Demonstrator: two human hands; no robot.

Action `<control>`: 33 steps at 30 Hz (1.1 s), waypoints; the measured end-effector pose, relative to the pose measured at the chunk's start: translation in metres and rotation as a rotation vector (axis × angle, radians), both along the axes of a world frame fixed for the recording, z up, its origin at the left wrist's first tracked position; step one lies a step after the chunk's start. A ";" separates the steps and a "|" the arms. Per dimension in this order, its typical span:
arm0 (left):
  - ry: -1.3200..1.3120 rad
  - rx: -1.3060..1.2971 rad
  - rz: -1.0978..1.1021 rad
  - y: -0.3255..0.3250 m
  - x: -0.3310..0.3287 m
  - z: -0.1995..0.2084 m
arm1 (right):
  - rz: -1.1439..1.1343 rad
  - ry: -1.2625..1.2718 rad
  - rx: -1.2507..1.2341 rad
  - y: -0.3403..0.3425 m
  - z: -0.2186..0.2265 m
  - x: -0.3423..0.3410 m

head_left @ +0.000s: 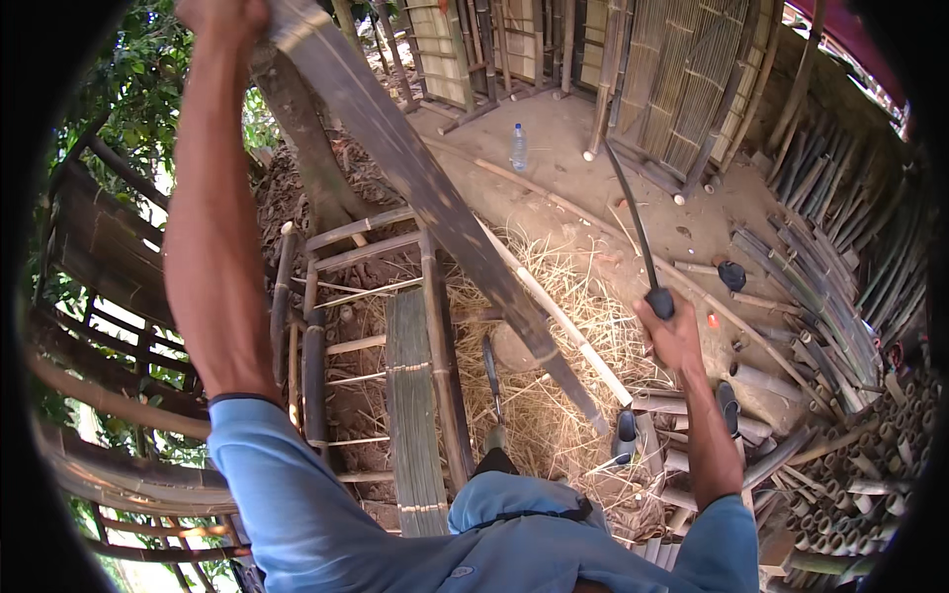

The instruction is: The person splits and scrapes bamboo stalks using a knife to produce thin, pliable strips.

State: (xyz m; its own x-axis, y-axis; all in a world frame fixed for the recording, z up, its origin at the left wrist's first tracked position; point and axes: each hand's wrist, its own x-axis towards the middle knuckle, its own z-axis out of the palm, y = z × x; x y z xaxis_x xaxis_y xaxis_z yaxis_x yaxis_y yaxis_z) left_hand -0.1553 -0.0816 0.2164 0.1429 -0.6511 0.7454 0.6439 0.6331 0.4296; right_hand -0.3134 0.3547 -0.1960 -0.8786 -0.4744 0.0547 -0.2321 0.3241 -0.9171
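My left hand (225, 18) is raised at the upper left, closed around the top end of a long, wide split-bamboo slat (425, 188). The slat is dark and mottled, and slants down to the right, its lower end over the straw. In my right hand (674, 334), lower and to the right, is the black handle of a machete (631, 193). Its long, thin dark blade points up and away, apart from the slat. Under the slat's lower part, a round wooden block (516, 346) is partly hidden.
A bamboo frame (435, 346) with a flattened bamboo panel (410, 395) stands left of the straw (593, 306). A second curved blade (491, 371) is nearby. Cut bamboo (850, 484) is piled right. Bamboo wall panels (682, 89) and a water bottle (519, 148) are farther off.
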 end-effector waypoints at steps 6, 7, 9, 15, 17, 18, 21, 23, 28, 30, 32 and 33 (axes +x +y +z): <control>-0.188 0.181 -0.479 -0.047 -0.106 -0.113 | 0.180 0.160 -0.132 -0.158 0.109 -0.053; -0.185 0.208 -0.537 -0.046 -0.114 -0.124 | 0.214 0.187 -0.191 -0.189 0.120 -0.058; -0.232 0.196 -0.620 -0.074 -0.128 -0.145 | 0.253 0.260 -0.216 -0.250 0.154 -0.050; -0.196 0.263 -0.847 -0.083 -0.132 -0.160 | 0.330 0.246 -0.398 -0.378 0.202 -0.039; -0.329 0.164 -0.388 -0.105 -0.136 -0.163 | 0.323 0.252 -0.475 -0.394 0.222 -0.025; -0.191 0.122 -0.485 -0.088 -0.137 -0.164 | 0.324 0.301 -0.401 -0.392 0.228 -0.025; -0.294 0.147 -0.471 -0.088 -0.135 -0.168 | 0.285 0.347 -0.345 -0.406 0.223 -0.026; -0.329 0.130 -0.477 -0.090 -0.127 -0.169 | 0.228 0.425 -0.302 -0.412 0.223 -0.021; -0.270 -0.044 -0.406 -0.108 -0.141 -0.171 | 0.212 0.460 -0.411 -0.417 0.216 -0.023; -0.281 -0.049 -0.378 -0.113 -0.145 -0.175 | 0.187 0.520 -0.424 -0.419 0.212 -0.026; -0.294 -0.048 -0.340 -0.115 -0.146 -0.178 | 0.231 0.645 -0.484 -0.418 0.207 -0.027; -0.269 -0.034 -0.387 -0.117 -0.144 -0.179 | 0.242 0.636 -0.484 -0.413 0.209 -0.022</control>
State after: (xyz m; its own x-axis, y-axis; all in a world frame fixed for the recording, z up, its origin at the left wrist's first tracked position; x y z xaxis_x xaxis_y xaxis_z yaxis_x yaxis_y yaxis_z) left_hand -0.2997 -0.1981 0.0374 -0.3064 -0.5934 0.7443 0.7040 0.3850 0.5968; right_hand -0.3353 -0.0588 0.0126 -0.4880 -0.4426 0.7523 -0.7652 -0.1977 -0.6127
